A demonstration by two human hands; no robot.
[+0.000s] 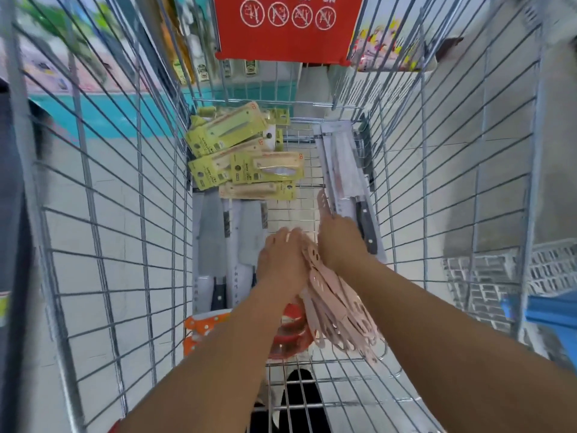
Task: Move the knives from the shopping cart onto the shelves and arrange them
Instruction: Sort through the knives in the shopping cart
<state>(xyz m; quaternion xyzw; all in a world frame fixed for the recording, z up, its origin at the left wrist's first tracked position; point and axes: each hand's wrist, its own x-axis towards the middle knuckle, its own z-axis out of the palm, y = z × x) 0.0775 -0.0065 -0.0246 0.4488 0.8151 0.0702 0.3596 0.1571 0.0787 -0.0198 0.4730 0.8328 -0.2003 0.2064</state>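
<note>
**Knives gathered in both hands, low in the cart**

Pale pink plastic knives (331,295) lie bunched under my left hand (281,260), long axis running near-right to far-left. My right hand (338,239) pinches one more pink blade pointing far. The bundle is too overlapped to count. Yellow-carded knife packs (243,157), about five, lie far-left in the wire shopping cart (125,214).

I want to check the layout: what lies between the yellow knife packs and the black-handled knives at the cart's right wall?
In the head view, only bare wire floor separates the yellow packs from the black-handled knives; the grey floor tiles show through it.
</note>
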